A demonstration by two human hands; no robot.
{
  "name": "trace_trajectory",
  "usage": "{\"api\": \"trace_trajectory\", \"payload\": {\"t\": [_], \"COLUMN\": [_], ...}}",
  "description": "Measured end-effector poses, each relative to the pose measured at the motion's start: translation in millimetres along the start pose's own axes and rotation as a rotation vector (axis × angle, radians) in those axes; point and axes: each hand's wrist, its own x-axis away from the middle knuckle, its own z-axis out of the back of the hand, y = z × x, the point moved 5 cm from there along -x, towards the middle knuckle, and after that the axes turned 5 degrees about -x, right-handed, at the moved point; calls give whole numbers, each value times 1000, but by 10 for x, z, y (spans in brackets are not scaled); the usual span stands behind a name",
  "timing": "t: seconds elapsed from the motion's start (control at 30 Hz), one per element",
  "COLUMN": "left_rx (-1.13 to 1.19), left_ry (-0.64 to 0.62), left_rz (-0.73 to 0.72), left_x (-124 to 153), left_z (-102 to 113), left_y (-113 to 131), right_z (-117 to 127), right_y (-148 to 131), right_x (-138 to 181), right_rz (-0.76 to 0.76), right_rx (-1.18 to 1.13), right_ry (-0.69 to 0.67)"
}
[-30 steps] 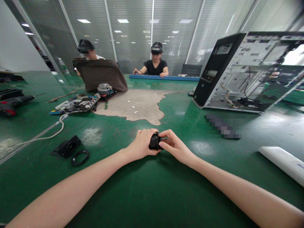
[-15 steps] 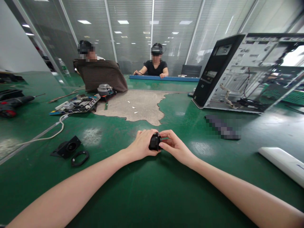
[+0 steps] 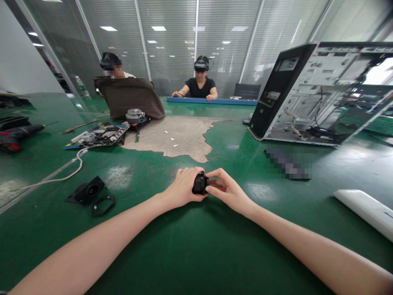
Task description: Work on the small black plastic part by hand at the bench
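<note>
One black part [image 3: 199, 185], between my hands: left hand [image 3: 183, 187] wrapped round it, right hand [image 3: 226, 189] pinching its right end; long axis unclear.

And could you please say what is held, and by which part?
A black part: the left hand grips its left side, the right hand touches its right end.

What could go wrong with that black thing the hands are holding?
The black part might slip: the left hand wraps around it, but the right hand seems to touch just one end with its fingers. It could then drop onto the green table.

The left forearm lies near the black ring, so it might bump it.
</note>
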Motion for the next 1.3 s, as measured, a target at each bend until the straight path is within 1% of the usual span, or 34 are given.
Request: {"api": "trace_trajectory", "payload": {"t": [0.1,0.17,0.33,0.53,0.7,0.83,0.9,1.07,1.17,1.3], "left_rx": [-2,0,10,-11,-29,-25,-22,-27,-27,-25], "left_ry": [-1,-4,0,-2,-3,17,27,30,26,12], "left_rz": [8,7,13,24,13,7,7,7,6,6], "left_x": [8,10,11,17,23,34,38,41,38,34], "left_z": [13,17,8,3,6,7,5,4,9,13], "left_y": [-10,-13,-13,-16,-12,-8,-10,-13,-6,2], "right_z": [118,142,-13,-41,-46,-115,-124,-114,-112,-146], "right_y": [-9,4,26,22,22,56,68,77,61,37], "right_x": [-5,-8,-71,-147,-73,-21,-19,-41,-31,16], "right_rz": [0,-22,-58,-117,-61,-34,-30,-32,-20,-20], "right_rx": [37,12,-93,-60,-14,-102,-112,-83,-19,34], "right_ry": [127,150,25,23,60,15,18,14,10,-46]}}
